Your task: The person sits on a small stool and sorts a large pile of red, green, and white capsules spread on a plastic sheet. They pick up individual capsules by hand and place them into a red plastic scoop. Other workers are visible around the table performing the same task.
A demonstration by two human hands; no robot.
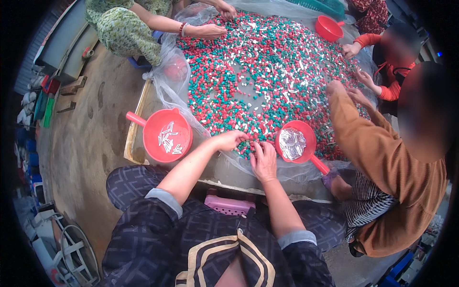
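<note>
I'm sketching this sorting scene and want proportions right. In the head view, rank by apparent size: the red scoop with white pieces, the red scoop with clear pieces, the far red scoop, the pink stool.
1. Scoop with white pieces
2. Scoop with clear pieces, only slightly smaller, so nearly alike
3. Pink stool, partly hidden, true size unsure
4. Far red scoop, though distance shrinks it

Both forearms reaching forward from the lower edge, sleeves pushed back to the elbows, bare from there to the wrists. Left hand (pixel 229 140) stretched furthest, arm angled up and to the right, palm down, fingers curled loosely under, grip half closed. Right hand (pixel 264 161) just beside it and slightly nearer the body, back of the hand up, fingers extended forward and slightly spread.
</note>
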